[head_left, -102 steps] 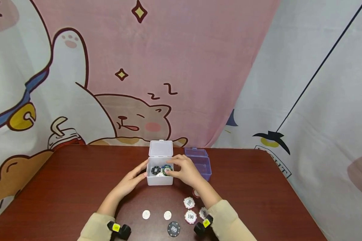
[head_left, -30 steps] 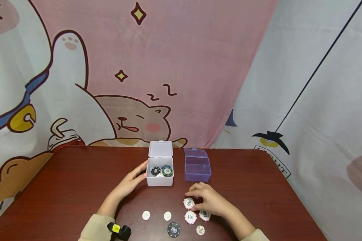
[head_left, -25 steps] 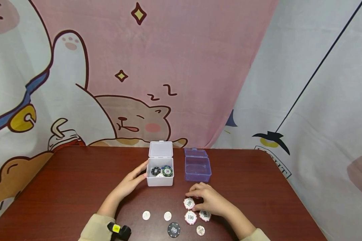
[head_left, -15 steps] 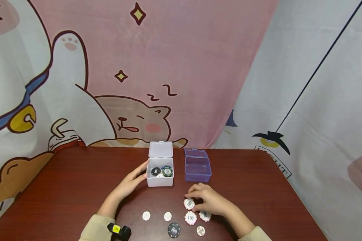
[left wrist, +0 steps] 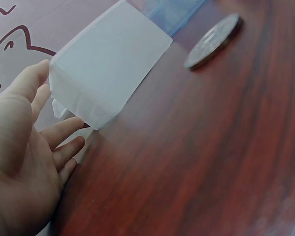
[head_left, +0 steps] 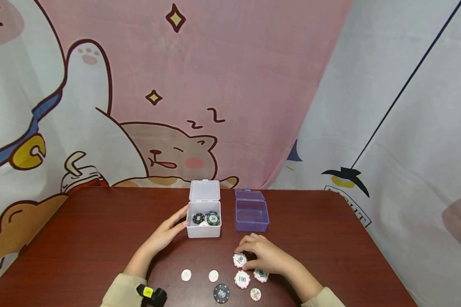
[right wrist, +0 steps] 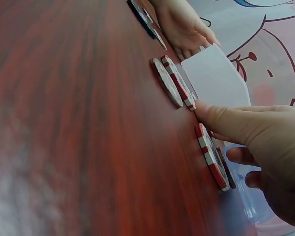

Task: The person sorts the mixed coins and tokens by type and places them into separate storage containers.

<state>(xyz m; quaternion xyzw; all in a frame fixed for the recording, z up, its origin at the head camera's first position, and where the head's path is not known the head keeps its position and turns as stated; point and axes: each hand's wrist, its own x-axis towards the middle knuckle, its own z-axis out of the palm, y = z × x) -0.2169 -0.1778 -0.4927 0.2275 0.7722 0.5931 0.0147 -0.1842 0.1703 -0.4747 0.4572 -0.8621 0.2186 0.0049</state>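
Note:
My left hand (head_left: 162, 234) rests its fairly straight fingers against the left side of a white plastic box (head_left: 203, 231) with its lid raised. Inside that box lie a black poker chip (head_left: 198, 218), a green poker chip (head_left: 213, 218) marked 20, and other chips partly covered. At the loose chips, my right hand (head_left: 266, 255) has its thumb and fingers curled round a white poker chip (head_left: 239, 260) marked 100. In the right wrist view, the thumb tip meets the edge of a red-and-white chip (right wrist: 179, 83). The right fingertips are partly hidden in the head view.
A blue-purple translucent box (head_left: 252, 225) stands lid-up right of the white one. Near my right hand lie two more white 100 chips, one the near chip (head_left: 242, 279). A black 100 chip (head_left: 221, 293) and several small pale discs (head_left: 186, 275) lie closer on the brown table (head_left: 111, 238).
My right hand has left the white box, where the green chip now lies, and come down to the loose chips. The white 100 chip at its fingers has shifted slightly left. My left hand stays put.

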